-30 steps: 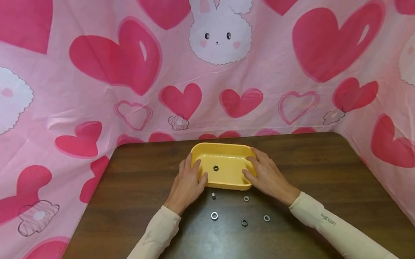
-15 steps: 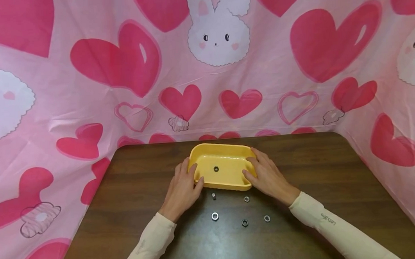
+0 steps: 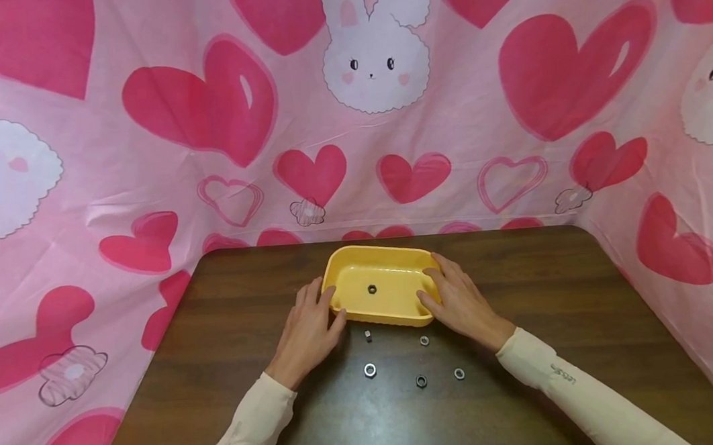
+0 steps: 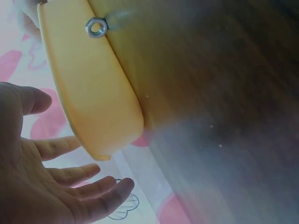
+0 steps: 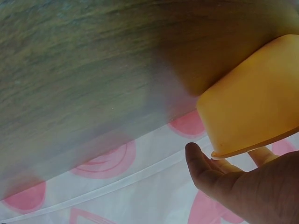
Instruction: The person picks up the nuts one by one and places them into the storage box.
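A yellow tray [image 3: 391, 311] sits toward the back of the table with one dark hex nut [image 3: 372, 289] inside. My left hand [image 3: 306, 329] is at the tray's left end, fingers spread and loosely bent; in the left wrist view its thumb stands apart from the wall and the index fingertip meets the rim. My right hand [image 3: 465, 304] holds the tray's right end, thumb and a finger reaching over the rim. In front of the tray, a silver nut [image 3: 368, 336] stands on edge. Other nuts lie flat: a small one [image 3: 424, 340] and a larger silver one [image 3: 370, 370].
Nearer the front lie a darker nut [image 3: 421, 381] and another silver nut [image 3: 459, 374]. The brown wooden table [image 3: 547, 280] ends at a pink cloth [image 3: 400, 126] with hearts and rabbits, hung behind it and along both sides.
My left hand has drawn back to the left and toward me, its fingers coming away from inside the tray. The right hand, the tray and the nuts stay in place.
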Demonstrator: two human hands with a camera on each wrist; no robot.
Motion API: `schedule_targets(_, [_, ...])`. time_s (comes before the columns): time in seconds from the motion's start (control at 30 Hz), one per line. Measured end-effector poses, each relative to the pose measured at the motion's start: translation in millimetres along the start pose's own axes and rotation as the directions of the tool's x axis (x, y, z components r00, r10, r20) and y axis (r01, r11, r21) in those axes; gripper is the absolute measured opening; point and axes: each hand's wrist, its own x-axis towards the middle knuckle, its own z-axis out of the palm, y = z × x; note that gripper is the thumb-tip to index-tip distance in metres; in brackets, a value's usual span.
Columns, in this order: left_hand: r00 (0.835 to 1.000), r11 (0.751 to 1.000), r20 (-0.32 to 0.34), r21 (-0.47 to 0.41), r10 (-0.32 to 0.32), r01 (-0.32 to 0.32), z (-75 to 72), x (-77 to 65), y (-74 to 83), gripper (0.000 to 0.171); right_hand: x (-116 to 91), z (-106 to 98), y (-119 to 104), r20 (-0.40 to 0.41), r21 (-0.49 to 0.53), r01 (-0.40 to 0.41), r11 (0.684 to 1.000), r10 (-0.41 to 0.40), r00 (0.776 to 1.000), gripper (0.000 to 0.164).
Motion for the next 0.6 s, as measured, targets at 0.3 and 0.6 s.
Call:
schedule_targets(0.3, [0.998, 0.998, -0.026, 0.023, 0.054, -0.053, -6.5, -5.5, 5.9, 0.058, 0.3, -1.0, -0.5, 0.007, 0.009, -0.006, 1.0, 0.006, 1.0, 0.058])
schedule_targets(0.6, [0.994, 0.996, -0.075, -0.002, 0.084, -0.085, -11.2, -11.2, 10.7, 0.05, 0.0, -3.6, -1.6, 0.0, 0.015, 0.01, 1.0, -0.01, 1.0, 0.058])
